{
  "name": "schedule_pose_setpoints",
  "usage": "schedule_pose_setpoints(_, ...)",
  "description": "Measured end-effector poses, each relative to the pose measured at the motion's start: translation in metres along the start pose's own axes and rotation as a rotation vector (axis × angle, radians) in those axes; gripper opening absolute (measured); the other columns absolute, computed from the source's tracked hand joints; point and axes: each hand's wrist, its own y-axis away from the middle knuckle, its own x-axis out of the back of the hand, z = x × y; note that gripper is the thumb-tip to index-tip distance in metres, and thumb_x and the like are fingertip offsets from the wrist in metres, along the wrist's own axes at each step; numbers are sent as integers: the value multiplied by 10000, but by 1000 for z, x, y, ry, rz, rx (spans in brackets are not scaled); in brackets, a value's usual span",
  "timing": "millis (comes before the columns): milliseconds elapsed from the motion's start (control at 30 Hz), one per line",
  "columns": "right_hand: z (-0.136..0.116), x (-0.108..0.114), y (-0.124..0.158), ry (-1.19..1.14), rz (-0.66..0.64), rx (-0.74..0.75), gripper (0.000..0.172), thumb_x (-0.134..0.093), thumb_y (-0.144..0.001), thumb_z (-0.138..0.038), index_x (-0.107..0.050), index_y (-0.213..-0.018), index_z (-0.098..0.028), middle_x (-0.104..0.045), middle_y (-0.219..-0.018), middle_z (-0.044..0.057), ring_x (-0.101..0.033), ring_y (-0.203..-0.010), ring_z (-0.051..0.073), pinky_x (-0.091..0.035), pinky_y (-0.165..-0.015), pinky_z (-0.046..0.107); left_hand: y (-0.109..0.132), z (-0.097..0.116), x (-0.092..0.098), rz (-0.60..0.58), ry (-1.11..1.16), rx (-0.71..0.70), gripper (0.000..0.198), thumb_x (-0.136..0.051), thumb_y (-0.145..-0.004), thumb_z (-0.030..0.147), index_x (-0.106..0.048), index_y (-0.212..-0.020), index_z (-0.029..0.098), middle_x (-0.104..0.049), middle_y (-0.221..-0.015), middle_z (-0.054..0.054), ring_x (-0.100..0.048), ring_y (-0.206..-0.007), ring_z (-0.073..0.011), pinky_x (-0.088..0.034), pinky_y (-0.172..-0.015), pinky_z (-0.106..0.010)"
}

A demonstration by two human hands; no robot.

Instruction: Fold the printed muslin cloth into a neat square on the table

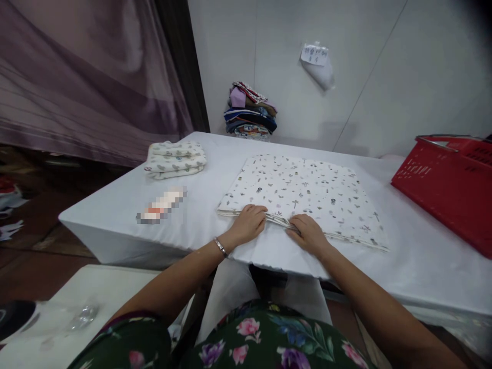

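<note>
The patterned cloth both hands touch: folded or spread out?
Folded: stacked layers of the patterned cloth show along its near edge, where the left hand and right hand hold it.

The one view is looking out from the head of the wearer, facing forward and slanting down across the white table (107, 210). It is hanging close above the floral top (261, 341), which is filling the bottom edge, while the forearms (365, 294) are running up into the picture from either lower side. The left hand (249, 224) and the right hand (307, 234) are showing near the middle, well in front of the lens. Farther off, the pale wall (277, 46) is standing across the top and the purple curtain (96, 66) is filling the upper left. The right edge is cutting through the red basket (453, 189), and a dark blur is shading the top right corner.
</note>
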Motion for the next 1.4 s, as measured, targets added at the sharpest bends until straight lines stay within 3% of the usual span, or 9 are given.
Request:
schedule_pose_setpoints(167,0,-2,-1,58,-11,-3,229,-479,-915,-352,-583,-1016,-174,-618,-1001,104,-544,-907,237,-447,-803,379,-1,-1,-3,6,7,19,135,-418,-879,178,-549,-848,180,-597,-1074,-65,-519,-1046,-172,-363,-947,-373)
schedule_pose_setpoints(300,3,-8,0,73,56,-4,233,-397,-936,-277,-603,-993,-185,-634,-958,111,-565,-885,243,-466,-787,393,-2,1,-3,-13,-18,50,127,-431,-884,192,-551,-841,188,-605,-1053,-46,-530,-1012,-158,-360,-944,-360)
schedule_pose_setpoints(467,7,-11,3,48,116,15,220,-399,-935,-284,-595,-975,-193,-636,-929,103,-582,-867,235,-489,-776,380,2,0,-6,-67,-102,53,138,-507,-877,305,-574,-917,190,-583,-1172,-61,-514,-1083,-187,-327,-983,-393)
schedule_pose_setpoints(700,9,-11,6,50,128,26,215,-403,-936,-302,-587,-982,-203,-644,-945,99,-591,-884,239,-497,-781,381,12,-7,-13,-54,-289,142,213,-429,-827,61,-607,-863,173,-537,-1266,-78,-481,-1126,-212,-321,-967,-415)
schedule_pose_setpoints(1000,11,-15,6,61,109,30,245,-396,-940,-328,-605,-970,-203,-648,-947,100,-594,-882,237,-498,-787,385,35,-35,11,5,-346,338,233,-428,-824,63,-617,-892,180,-593,-1163,-100,-506,-1096,-245,-352,-940,-457)
schedule_pose_setpoints(1200,6,-10,3,69,75,52,264,-382,-943,-308,-628,-961,-213,-649,-933,93,-588,-862,232,-494,-772,381,52,-44,26,-13,-315,301,234,-449,-798,53,-599,-880,212,-613,-1110,-66,-522,-1093,-217,-304,-1024,-491)
schedule_pose_setpoints(1400,3,-8,3,82,18,67,283,-372,-950,-275,-642,-980,-197,-628,-946,102,-560,-862,230,-481,-743,362,58,-51,28,-32,-285,186,216,-431,-804,64,-593,-846,201,-565,-1234,-68,-484,-1168,-195,-269,-1077,-466)
